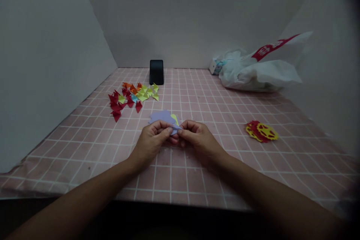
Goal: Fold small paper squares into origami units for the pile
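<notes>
Between my two hands is a small folded piece of purple paper (176,129), pinched by the fingertips of both. My left hand (154,135) grips its left side, thumb on top. The right end is held by my right hand (197,135), thumb and index finger pressed together. Just beyond the hands lie purple paper sheets (162,116), with a yellow sheet (175,119) showing at their right edge. Farther left sits a group of folded paper pieces with pointed tips: red (114,105), orange (133,89), yellow (143,94) and one blue (134,98).
A pink gridded cloth (213,120) covers the table. At the back a black phone (156,72) stands propped up. Red and yellow gear-shaped cutouts (263,132) lie at the right. A white plastic bag (253,73) and a small box (216,66) rest at the back right. Pale walls enclose three sides.
</notes>
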`<action>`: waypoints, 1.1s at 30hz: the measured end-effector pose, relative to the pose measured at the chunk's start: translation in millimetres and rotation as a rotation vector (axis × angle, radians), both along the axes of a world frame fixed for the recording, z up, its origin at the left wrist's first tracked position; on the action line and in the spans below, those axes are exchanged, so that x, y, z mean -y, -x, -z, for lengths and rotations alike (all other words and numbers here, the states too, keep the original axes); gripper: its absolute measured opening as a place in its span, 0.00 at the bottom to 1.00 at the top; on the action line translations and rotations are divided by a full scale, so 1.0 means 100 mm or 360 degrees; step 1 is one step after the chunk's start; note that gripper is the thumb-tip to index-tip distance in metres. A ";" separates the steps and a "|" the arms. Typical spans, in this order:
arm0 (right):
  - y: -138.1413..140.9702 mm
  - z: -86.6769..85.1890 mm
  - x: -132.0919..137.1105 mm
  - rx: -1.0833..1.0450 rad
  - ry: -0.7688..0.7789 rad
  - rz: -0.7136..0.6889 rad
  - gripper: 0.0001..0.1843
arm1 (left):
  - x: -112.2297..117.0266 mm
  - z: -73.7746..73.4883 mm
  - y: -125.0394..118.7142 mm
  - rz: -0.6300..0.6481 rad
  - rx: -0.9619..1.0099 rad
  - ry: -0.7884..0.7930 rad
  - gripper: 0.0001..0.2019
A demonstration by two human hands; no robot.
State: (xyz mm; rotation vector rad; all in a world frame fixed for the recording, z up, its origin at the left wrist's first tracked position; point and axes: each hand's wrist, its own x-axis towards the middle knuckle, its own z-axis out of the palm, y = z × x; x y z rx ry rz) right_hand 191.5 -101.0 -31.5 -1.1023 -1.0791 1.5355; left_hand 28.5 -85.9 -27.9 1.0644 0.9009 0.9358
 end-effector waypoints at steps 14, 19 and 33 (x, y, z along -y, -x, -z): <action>-0.02 0.01 0.02 0.0590 -0.0609 0.0177 0.04 | 0.01 0.00 0.00 0.0000 -0.0081 -0.0099 0.07; -0.03 0.00 0.03 0.0694 -0.0646 0.0202 0.06 | 0.02 0.01 0.01 0.0089 0.0015 -0.0088 0.09; -0.04 0.00 0.03 0.0763 -0.0837 0.0242 0.07 | 0.01 0.04 0.01 0.0080 0.0022 -0.0129 0.10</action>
